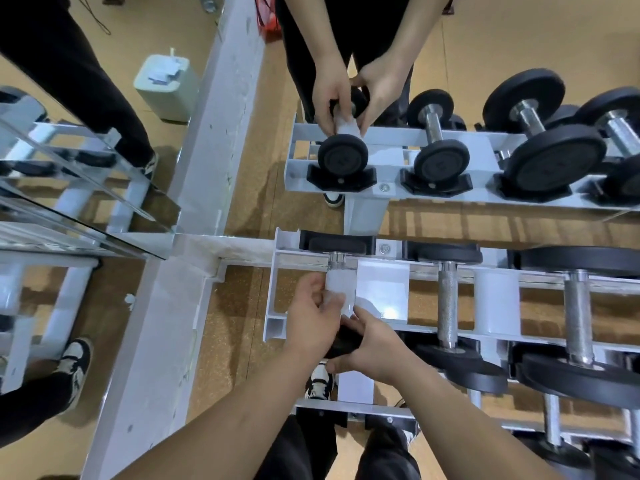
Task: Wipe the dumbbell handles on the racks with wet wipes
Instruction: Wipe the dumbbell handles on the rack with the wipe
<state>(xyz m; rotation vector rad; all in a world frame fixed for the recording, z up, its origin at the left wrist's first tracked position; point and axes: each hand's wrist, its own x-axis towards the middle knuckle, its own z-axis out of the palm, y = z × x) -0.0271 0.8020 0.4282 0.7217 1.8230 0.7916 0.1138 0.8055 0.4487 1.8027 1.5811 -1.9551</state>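
1. The leftmost dumbbell handle (336, 262) lies on the white rack (274, 306), its long axis running away from the person toward the mirror (450, 216).
2. The left hand (310, 323) pinches a wet wipe (341, 286) wrapped round it.
3. The right hand (372, 348), nearer the body, curls round the near head (341, 344).
4. A cork-brown floor (239, 306) lies below.

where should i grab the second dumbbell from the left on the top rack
Grip the second dumbbell by its knurled steel handle, mid-length, from above: the handle spans the open gap between the rack rails, while the wide black heads are seated at either end.
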